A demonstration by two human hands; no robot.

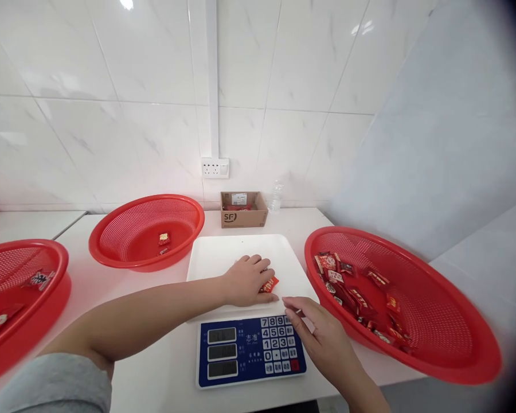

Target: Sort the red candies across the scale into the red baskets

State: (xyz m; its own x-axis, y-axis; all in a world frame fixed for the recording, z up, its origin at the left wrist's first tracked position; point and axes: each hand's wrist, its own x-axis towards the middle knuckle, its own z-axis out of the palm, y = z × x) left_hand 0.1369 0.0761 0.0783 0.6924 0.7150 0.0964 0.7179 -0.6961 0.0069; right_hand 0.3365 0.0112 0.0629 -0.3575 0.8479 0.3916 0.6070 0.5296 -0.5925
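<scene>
In the head view, the left hand (pixel 247 281) lies palm down on the white tray (pixel 241 246) of a weighing scale (pixel 251 350), with its fingers bent over a small red sweet packet (pixel 270 284). The packet peeks out from under the fingertips on the side nearest the right hand. I cannot tell whether the fingers actually pinch it or only cover it.

The right hand (pixel 318 335) is spread loosely and holds nothing. It hovers just past the corner of the scale's keypad, its fingertips close to the left hand's thumb.

Just beyond the right hand, on its outer side, a red mesh basket (pixel 434 344) holds a heap of similar packets (pixel 361 298). Ahead of the left hand and to its outer side, a second basket (pixel 146 229) holds a couple of them. A third basket (pixel 17 287) sits further out on the desk (pixel 163 367).

The packet looks light, crinkly and slick, probably with something small and firm inside. A fingertip pinch across its short sides or on a sealed end should hold it better than a flat press.
</scene>
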